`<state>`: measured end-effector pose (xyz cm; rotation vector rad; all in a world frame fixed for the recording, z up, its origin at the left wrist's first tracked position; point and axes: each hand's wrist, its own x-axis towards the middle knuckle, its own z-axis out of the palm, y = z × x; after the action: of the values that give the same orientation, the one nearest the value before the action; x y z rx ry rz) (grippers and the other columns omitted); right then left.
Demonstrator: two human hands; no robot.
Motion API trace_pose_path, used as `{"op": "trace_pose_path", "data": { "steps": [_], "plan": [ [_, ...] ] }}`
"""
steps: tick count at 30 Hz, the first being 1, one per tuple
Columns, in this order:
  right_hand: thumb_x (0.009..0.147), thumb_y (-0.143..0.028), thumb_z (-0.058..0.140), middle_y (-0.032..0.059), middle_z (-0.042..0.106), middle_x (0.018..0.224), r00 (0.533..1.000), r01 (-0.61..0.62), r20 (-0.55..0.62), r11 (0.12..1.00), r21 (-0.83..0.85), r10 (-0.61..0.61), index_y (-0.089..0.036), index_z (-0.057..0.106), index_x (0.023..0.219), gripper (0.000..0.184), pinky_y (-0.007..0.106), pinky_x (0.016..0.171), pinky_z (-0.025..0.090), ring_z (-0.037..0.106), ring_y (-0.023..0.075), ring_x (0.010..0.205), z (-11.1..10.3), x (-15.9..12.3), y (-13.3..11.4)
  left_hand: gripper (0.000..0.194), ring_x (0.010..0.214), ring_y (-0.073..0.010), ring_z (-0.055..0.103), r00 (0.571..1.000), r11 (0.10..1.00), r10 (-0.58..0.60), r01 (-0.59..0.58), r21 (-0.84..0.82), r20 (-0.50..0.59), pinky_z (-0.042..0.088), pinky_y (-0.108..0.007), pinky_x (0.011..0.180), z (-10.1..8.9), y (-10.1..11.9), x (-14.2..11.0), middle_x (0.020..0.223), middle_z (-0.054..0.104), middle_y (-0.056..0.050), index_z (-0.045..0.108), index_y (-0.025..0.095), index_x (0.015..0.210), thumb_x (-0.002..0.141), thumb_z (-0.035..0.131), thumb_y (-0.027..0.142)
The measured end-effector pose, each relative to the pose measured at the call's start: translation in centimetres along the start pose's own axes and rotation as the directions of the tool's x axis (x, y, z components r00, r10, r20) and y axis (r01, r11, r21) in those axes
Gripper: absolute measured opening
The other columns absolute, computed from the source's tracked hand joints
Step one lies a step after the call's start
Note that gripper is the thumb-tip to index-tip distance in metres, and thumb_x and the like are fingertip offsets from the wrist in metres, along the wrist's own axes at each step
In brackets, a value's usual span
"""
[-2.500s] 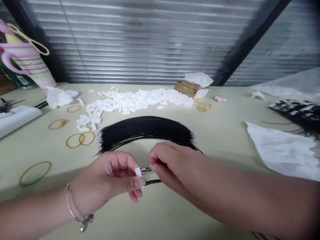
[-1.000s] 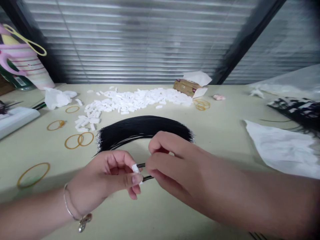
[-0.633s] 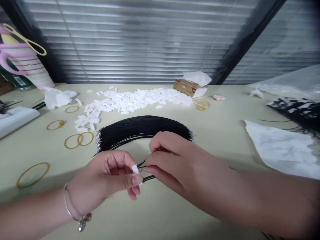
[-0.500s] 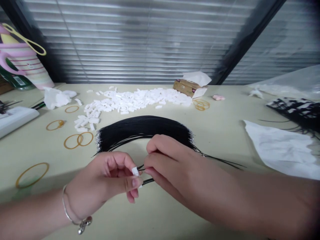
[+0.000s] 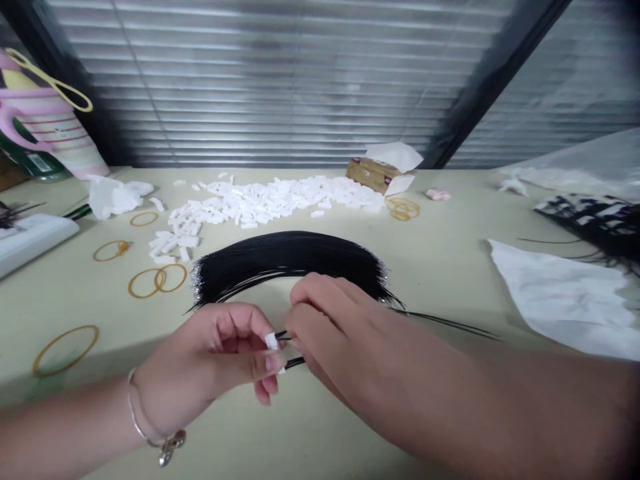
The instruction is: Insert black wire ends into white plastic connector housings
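Observation:
My left hand (image 5: 210,363) pinches a small white plastic connector (image 5: 273,343) between thumb and fingers, low in the middle of the view. My right hand (image 5: 335,333) is closed on thin black wires (image 5: 295,362), its fingertips pressed against the connector. The wires run out from the connector and trail off to the right behind my right hand. Just beyond both hands an arched bundle of black wires (image 5: 285,257) with bare metal tips lies on the pale table (image 5: 450,267).
A heap of white connectors (image 5: 265,200) lies behind the bundle. Several rubber bands (image 5: 157,280) are scattered at the left. A tissue box (image 5: 383,173) stands at the back. White paper (image 5: 565,297) and more black wires (image 5: 595,223) lie at the right; a white tray (image 5: 30,237) at the left.
My right hand brought a wire end up to the connector and closed in against it; loose wires now trail out to the right. The left hand stayed almost still.

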<state>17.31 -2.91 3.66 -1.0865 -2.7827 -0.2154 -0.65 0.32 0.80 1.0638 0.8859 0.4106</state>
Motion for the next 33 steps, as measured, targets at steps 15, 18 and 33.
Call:
{"op": "trace_pose_path", "data": {
  "steps": [15,18,33],
  "plan": [
    [0.068,0.003,0.043,0.0032,0.053,0.071,0.997,-0.058,-0.051,0.996,0.064,0.061,-0.017,0.052,0.071,0.023,0.034,0.062,0.04,0.048,0.0189,0.068,0.89,-0.07,0.68,0.019,0.048,-0.0071,0.058,1.0,1.0,-0.009,0.008,-0.007,-0.015,0.044,-0.018,0.052,-0.02,0.39,-0.01,0.051,0.064,0.005,0.054,0.014,0.062,0.065,0.07,0.024],
    [0.073,0.0,0.049,0.0014,0.055,0.07,0.992,-0.063,-0.098,0.985,0.158,0.079,-0.017,0.053,0.072,0.018,0.031,0.061,0.04,0.048,0.0166,0.065,0.98,0.07,0.58,0.018,0.048,-0.0074,0.057,1.0,1.0,-0.019,0.019,-0.001,-0.025,0.044,-0.019,0.052,0.06,0.47,-0.11,0.052,0.064,0.005,0.054,0.014,0.062,0.066,0.069,0.024],
    [0.077,0.0,0.045,0.0043,0.054,0.065,0.975,0.137,-0.202,0.967,0.214,-0.093,-0.012,0.057,0.064,0.021,0.025,0.059,0.039,0.043,0.014,0.062,0.57,-0.07,0.9,0.017,0.048,-0.0078,0.057,1.0,1.0,-0.001,0.001,-0.002,0.008,0.046,-0.019,0.052,-0.24,0.27,-0.06,0.053,0.063,0.003,0.056,0.014,0.064,0.066,0.068,0.025]
  ]
}}
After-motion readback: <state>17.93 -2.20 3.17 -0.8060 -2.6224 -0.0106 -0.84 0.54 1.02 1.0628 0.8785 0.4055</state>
